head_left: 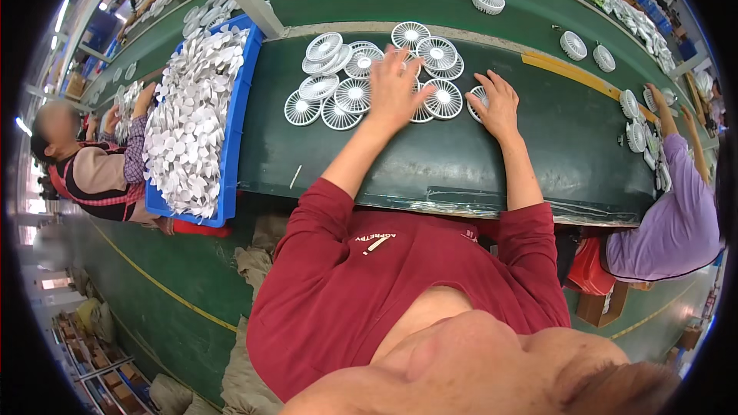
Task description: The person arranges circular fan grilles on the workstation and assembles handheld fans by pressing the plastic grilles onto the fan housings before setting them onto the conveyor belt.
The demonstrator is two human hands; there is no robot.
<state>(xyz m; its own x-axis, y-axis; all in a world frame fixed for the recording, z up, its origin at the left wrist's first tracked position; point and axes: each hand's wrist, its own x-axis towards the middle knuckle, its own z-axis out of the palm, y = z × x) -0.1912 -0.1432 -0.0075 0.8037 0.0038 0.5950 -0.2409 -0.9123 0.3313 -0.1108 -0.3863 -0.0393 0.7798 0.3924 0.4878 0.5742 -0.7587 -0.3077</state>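
Under our left hand (396,84) and right hand (500,104), both flat and empty, white fan grilles (350,92) lie gathered; loose ones remain beyond on the desk (538,146).

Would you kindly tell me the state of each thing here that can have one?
left hand: open, palm down on the fan grilles
right hand: open, fingers spread, touching a grille at the cluster's edge
white fan grilles: lying flat in an overlapping cluster on the green table
blue tray: heaped full of white round parts
single grille: apart, alone on the belt
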